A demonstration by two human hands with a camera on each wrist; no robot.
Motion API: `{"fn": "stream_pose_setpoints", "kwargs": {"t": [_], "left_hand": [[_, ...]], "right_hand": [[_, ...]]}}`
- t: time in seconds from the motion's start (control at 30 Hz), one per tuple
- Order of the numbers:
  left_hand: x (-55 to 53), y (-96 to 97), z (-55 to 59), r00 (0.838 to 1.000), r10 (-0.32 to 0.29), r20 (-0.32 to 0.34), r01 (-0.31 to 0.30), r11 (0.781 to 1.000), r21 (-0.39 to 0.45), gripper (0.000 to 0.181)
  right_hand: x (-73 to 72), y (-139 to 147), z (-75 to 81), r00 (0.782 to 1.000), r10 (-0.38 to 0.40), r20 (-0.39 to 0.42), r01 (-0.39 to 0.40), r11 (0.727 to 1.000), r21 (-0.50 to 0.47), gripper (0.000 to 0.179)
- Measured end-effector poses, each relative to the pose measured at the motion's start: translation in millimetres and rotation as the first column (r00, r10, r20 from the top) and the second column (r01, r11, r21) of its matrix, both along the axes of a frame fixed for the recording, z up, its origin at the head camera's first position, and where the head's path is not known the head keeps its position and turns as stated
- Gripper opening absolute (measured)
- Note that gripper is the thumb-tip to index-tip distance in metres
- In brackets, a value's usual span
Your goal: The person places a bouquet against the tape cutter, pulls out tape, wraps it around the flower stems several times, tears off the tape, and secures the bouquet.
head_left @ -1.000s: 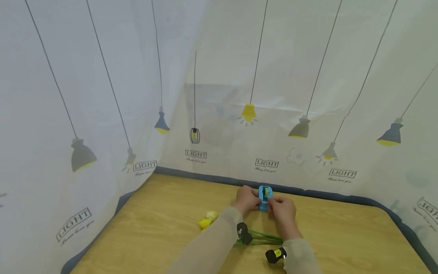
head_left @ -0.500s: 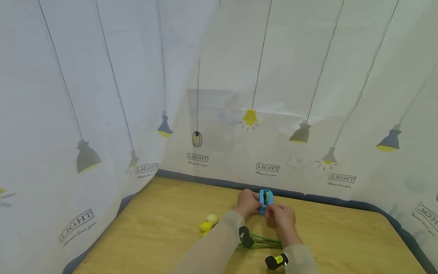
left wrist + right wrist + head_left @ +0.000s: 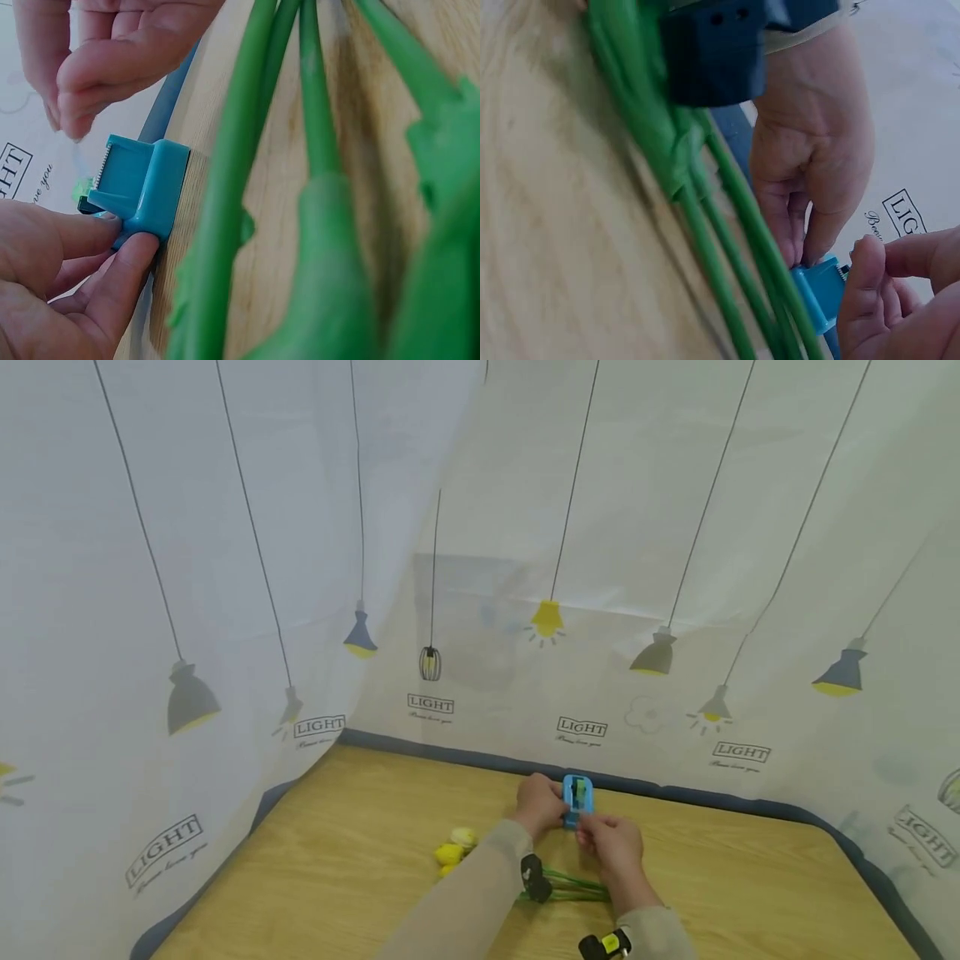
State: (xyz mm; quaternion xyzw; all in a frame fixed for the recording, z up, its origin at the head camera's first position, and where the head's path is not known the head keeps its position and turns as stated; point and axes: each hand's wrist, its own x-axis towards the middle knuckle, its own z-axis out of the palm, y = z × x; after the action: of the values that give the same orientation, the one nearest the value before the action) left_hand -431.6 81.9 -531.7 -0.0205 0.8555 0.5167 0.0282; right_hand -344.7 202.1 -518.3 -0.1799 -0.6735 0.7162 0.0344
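Note:
A light-blue tape dispenser (image 3: 577, 797) stands near the table's back edge. My left hand (image 3: 540, 803) grips its side between thumb and fingers; the left wrist view shows the dispenser's toothed cutting edge and a greenish roll core behind it. My right hand (image 3: 617, 847) is at the near end of the dispenser, with thumb and forefinger pinched together. In the left wrist view a faint strip of clear tape (image 3: 79, 161) runs from the cutter side up to those fingertips. Under my forearms lie flowers with yellow heads (image 3: 450, 854) and long green stems (image 3: 573, 887).
The wooden table (image 3: 337, 843) is bordered by a dark blue band (image 3: 450, 752). White curtains (image 3: 495, 527) printed with hanging lamps rise right behind the dispenser and along the left. Black wrist cameras (image 3: 535, 878) sit on both sleeves, just over the stems.
My right fingertips have shifted from the dispenser's middle toward its near end, pulling slightly nearer to me. The left hand keeps its grip. The head view has tilted a little.

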Motion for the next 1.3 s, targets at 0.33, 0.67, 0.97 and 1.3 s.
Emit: {"fn": "stream_pose_setpoints", "kwargs": {"t": [0.33, 0.67, 0.97, 1.3], "left_hand": [[0.5, 0.0, -0.6, 1.0, 0.0, 0.01, 0.0, 1.0, -0.008, 0.016], [0.6, -1.0, -1.4, 0.999, 0.003, -0.035, -0.003, 1.0, -0.009, 0.015], [0.2, 0.3, -3.0, 1.0, -0.011, -0.005, 0.011, 1.0, -0.025, 0.017], [1.5, 1.0, -3.2, 1.0, -0.011, -0.014, 0.011, 1.0, -0.026, 0.016]], "right_hand": [[14.1, -5, 2.9, 0.999, -0.021, 0.025, 0.02, 0.999, 0.029, 0.019], [30.0, -9, 6.0, 1.0, 0.011, -0.004, -0.011, 0.999, 0.036, 0.021], [43.5, -5, 9.4, 0.999, 0.032, 0.004, -0.032, 0.999, 0.037, 0.025], [54.9, -2, 7.1, 0.998, 0.055, -0.003, -0.055, 0.998, 0.042, 0.018]]}}
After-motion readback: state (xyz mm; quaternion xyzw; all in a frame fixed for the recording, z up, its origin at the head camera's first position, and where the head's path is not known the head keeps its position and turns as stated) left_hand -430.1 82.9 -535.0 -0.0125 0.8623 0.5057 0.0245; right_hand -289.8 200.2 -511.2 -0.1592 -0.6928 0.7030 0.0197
